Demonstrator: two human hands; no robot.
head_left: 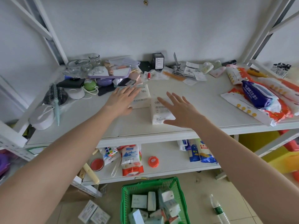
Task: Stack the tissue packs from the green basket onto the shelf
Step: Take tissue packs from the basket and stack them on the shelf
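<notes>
Two white tissue packs lie side by side on the white shelf (194, 101). My left hand (121, 98) is spread flat over the left pack (143, 97), fingers apart. My right hand (179, 109) hovers open over the right pack (159, 113), thumb at its near corner. Neither hand grips anything. On the floor below stands the green basket (127, 191), holding several more tissue packs (152, 201).
Clutter fills the shelf's back and left: glass jars (84, 65), a purple tray (110, 73), a hairbrush (55, 94), a black box (158, 60). Wet-wipe packs (257, 96) lie at right. The lower shelf holds bags and a red lid (153, 161). A bottle (218, 210) lies on the floor.
</notes>
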